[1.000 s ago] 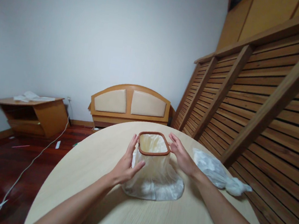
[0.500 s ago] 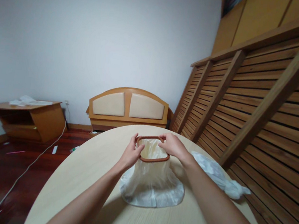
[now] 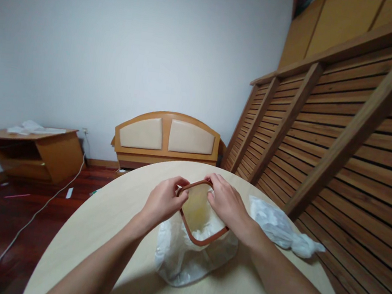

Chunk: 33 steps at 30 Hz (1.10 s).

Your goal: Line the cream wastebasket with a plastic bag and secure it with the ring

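Note:
A small bin with a brown rim (image 3: 202, 237) and a clear plastic liner (image 3: 182, 260) over it sits on the round pale wooden table (image 3: 108, 222). The bin is tipped toward me, so its opening faces me. My left hand (image 3: 162, 201) is closed on the rim's far left corner. My right hand (image 3: 226, 205) grips the rim's far right side, fingers curled over it. The liner hangs loose and bunched around the bin's lower part.
A crumpled clear plastic bag (image 3: 279, 226) lies on the table to the right. A slatted wooden frame (image 3: 343, 136) leans close on the right. Beyond the table stand a padded headboard (image 3: 167, 136), a low wooden cabinet (image 3: 34, 151) and a white cable (image 3: 29, 226) on the dark floor.
Both hands went from open beside the bin to gripping its rim. The bin has tipped toward me and the liner has bunched up around it.

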Each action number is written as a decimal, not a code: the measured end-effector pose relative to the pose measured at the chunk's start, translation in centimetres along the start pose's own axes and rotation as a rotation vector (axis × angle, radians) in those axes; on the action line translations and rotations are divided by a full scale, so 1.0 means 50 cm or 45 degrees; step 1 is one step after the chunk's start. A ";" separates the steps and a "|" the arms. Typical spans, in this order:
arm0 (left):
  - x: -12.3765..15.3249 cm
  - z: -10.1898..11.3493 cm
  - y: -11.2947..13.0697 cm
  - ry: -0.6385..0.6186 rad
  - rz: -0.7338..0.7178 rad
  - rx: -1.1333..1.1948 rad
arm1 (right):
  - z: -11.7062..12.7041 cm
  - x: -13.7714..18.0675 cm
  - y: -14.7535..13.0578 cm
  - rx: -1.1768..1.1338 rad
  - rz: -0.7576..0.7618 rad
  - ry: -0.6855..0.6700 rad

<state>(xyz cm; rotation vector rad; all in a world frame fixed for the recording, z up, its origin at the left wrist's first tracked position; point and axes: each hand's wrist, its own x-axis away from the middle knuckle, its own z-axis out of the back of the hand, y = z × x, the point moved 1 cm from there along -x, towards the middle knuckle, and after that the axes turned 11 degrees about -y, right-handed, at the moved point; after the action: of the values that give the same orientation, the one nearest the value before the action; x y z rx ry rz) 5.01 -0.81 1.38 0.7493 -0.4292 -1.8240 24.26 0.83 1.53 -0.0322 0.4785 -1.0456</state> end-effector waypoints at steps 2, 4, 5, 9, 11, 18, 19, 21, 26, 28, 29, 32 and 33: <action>0.012 0.016 0.015 -0.039 0.038 -0.125 | 0.002 0.005 -0.014 0.040 0.028 0.002; 0.023 0.031 0.027 -0.088 0.069 -0.229 | 0.003 0.009 -0.029 0.071 0.065 0.004; 0.028 0.037 0.033 -0.109 0.079 -0.275 | 0.004 0.012 -0.037 0.090 0.078 -0.001; 0.040 0.048 0.041 -0.124 0.170 -0.481 | 0.012 0.020 -0.072 0.158 0.072 -0.052; 0.041 0.044 0.040 -0.125 0.215 -0.579 | 0.020 0.024 -0.088 0.184 0.032 -0.082; 0.044 0.032 0.034 -0.108 0.126 -0.692 | 0.015 0.024 -0.103 0.367 -0.114 -0.072; 0.044 0.031 0.033 -0.096 0.128 -0.688 | 0.012 0.024 -0.100 0.370 -0.107 -0.053; 0.042 0.031 0.030 -0.082 0.122 -0.665 | 0.011 0.024 -0.094 0.356 -0.076 0.007; 0.032 0.036 0.014 -0.066 0.154 -0.585 | 0.026 0.054 -0.097 0.372 0.117 0.204; 0.028 0.039 0.007 -0.063 0.179 -0.559 | 0.023 0.077 -0.107 0.333 0.279 0.087; 0.026 0.041 0.004 -0.063 0.190 -0.549 | 0.018 0.089 -0.113 0.302 0.377 -0.013; 0.022 0.044 -0.004 -0.059 0.213 -0.527 | -0.011 0.120 -0.126 0.259 0.584 -0.279; 0.022 0.044 -0.006 -0.049 0.211 -0.518 | -0.022 0.126 -0.127 0.275 0.597 -0.317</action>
<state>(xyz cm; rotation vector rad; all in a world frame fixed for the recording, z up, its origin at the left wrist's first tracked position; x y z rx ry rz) 3.05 -1.82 2.51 0.3866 -0.1303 -1.6972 21.17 -7.47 -0.18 0.1351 0.1324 -0.6152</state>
